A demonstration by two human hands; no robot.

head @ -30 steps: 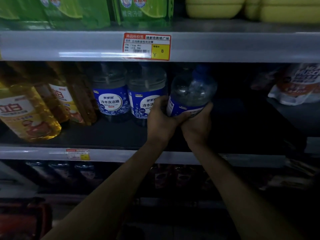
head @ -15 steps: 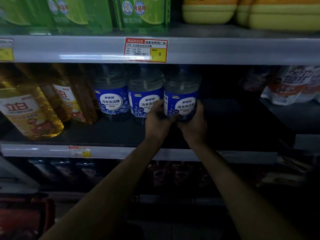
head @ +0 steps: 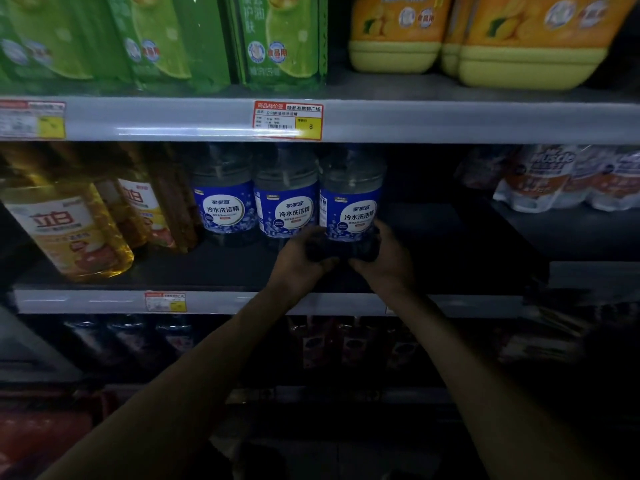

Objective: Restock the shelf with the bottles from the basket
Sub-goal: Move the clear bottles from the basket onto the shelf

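A clear bottle with a blue label (head: 351, 202) stands upright on the dark middle shelf (head: 433, 244), third in a row beside two matching bottles (head: 286, 202) (head: 223, 199). My left hand (head: 298, 258) and my right hand (head: 384, 258) both wrap around its base from either side. The basket shows only as a dim red shape (head: 38, 427) at the bottom left.
Yellow detergent bottles (head: 65, 230) fill the shelf's left end, white refill pouches (head: 568, 181) its right. Dark shelf space lies right of the held bottle. Green packs (head: 166, 39) and orange jugs (head: 519, 39) sit above; dark bottles (head: 131, 341) stand on the shelf below.
The bottle, tilted a second ago, has been stood upright and set next to the other two. My hands have slid down from its label to its base.
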